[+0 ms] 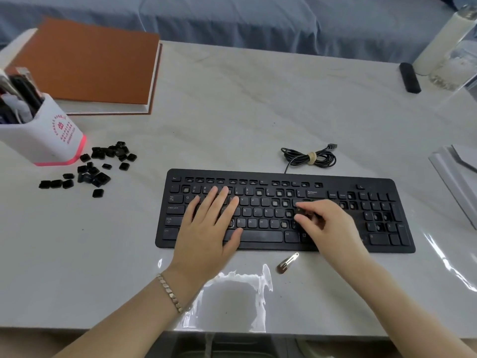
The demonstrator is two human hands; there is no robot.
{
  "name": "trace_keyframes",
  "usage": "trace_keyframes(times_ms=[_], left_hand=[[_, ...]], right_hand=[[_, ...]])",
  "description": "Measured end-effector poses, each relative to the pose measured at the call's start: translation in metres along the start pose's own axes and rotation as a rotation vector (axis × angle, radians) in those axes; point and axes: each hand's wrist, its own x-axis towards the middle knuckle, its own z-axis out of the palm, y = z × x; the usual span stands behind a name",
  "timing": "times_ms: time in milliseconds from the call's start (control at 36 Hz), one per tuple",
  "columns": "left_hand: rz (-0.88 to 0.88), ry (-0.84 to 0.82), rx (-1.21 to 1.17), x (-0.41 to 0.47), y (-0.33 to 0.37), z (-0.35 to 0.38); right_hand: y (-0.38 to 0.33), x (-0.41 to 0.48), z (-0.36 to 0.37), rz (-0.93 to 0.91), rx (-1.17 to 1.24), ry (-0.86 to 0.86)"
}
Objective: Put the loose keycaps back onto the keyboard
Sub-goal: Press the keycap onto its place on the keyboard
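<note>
- Keycaps (90,169), loose and black, lie in one scattered heap well left of the keyboard (258,246) and a little behind it; about two dozen, too bunched to count exactly.
- One black keyboard, many of its sockets bare along the top row and on the right side.
- Two hands. The left hand (209,223) lies flat on the keyboard's left letter keys, fingers straight and close together, with one bracelet (169,293) on the wrist.
- The right hand (327,223) is curled at the right end of the letter block, thumb and forefinger pinching one dark keycap (300,211).
- One hair clip (287,263) just in front of the keyboard; one coiled cable (309,158) just behind it.
- One white pen holder (49,140) and one orange folder (87,63) far left and behind.
- Pale marbled table (232,112) under a clear glossy sheet; blue cloth (258,19) beyond.
</note>
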Motion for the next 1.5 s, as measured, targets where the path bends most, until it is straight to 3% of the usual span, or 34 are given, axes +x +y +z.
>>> trace_keyframes(times_ms=[278,583,972,1250,1500], left_hand=[[-0.005,0.002,-0.007,0.000,0.000,0.000],[0.007,0.029,-0.014,-0.001,-0.001,0.002],[0.005,0.027,-0.012,-0.001,0.000,0.001],[0.002,0.031,-0.007,0.000,0.000,0.003],[0.008,0.047,-0.007,0.000,0.000,0.002]], right_hand=[[0.001,-0.003,0.013,-0.174,-0.108,-0.097],[0.007,-0.001,0.016,-0.155,-0.031,-0.089],[0.002,-0.001,0.021,-0.076,-0.101,-0.047],[0.012,-0.023,0.028,-0.392,-0.398,0.154],[0.014,-0.026,0.026,-0.338,-0.325,0.043]])
